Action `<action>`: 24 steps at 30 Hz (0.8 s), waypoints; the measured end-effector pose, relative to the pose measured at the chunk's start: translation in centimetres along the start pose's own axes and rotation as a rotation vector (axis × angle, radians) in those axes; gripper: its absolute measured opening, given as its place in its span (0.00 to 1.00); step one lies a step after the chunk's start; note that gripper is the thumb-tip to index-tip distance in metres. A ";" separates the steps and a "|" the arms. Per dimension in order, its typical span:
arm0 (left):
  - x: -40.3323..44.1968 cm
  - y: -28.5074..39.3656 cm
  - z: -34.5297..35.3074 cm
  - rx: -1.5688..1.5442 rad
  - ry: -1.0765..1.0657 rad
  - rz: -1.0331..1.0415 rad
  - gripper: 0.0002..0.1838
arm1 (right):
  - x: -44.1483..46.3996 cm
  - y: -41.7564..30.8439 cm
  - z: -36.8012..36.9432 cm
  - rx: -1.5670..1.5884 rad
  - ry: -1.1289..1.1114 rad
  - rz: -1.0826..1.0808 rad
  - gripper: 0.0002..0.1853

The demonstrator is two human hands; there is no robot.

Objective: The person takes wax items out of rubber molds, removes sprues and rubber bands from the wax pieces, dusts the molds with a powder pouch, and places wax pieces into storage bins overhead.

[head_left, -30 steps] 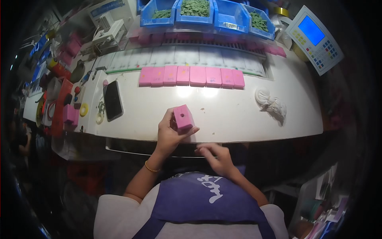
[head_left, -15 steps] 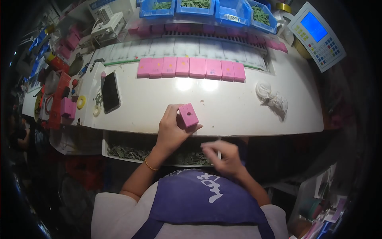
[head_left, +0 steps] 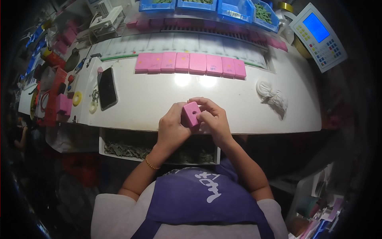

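A pink rubber mold block [head_left: 191,111] with a dark round hole in its facing end is held up over the table's front edge. My left hand [head_left: 173,123] is closed around its left side. On the other side, my right hand [head_left: 215,119] grips the same block, its thumb close to the hole and its fingers over the top. A row of several similar pink mold blocks [head_left: 197,63] lies side by side farther back on the white table [head_left: 147,107]. Some of them carry small faint markings.
Below the table edge, an open drawer [head_left: 159,161] holds green pieces. A phone [head_left: 108,88] lies at left, a knotted white cloth [head_left: 272,97] at right. Blue bins [head_left: 234,14] with green pieces line the back, near a keypad device with a blue screen [head_left: 317,28].
My right hand has come up from below the table edge and now grips the pink mold block. The block, still in my left hand, has shifted slightly up and right.
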State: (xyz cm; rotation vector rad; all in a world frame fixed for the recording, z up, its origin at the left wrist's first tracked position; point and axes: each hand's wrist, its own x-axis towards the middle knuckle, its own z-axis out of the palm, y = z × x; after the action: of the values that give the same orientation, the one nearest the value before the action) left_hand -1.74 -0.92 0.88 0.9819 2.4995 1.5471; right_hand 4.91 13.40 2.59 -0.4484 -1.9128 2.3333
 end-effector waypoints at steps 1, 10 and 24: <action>0.0 0.2 0.0 0.028 -0.003 0.009 0.26 | 0.0 0.2 -0.1 -0.002 0.011 -0.006 0.24; 0.5 1.6 0.5 0.225 0.014 0.071 0.26 | 0.2 1.2 0.2 0.150 0.167 -0.131 0.16; 0.5 0.4 0.1 0.016 -0.014 -0.021 0.27 | -4.9 3.9 -1.9 -1.037 0.081 -0.732 0.13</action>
State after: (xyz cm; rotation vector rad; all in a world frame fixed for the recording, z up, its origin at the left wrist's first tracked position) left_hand -1.89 -0.47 1.30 0.9621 2.5077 1.5118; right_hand 10.52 13.11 -0.75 0.1219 -2.5107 0.7903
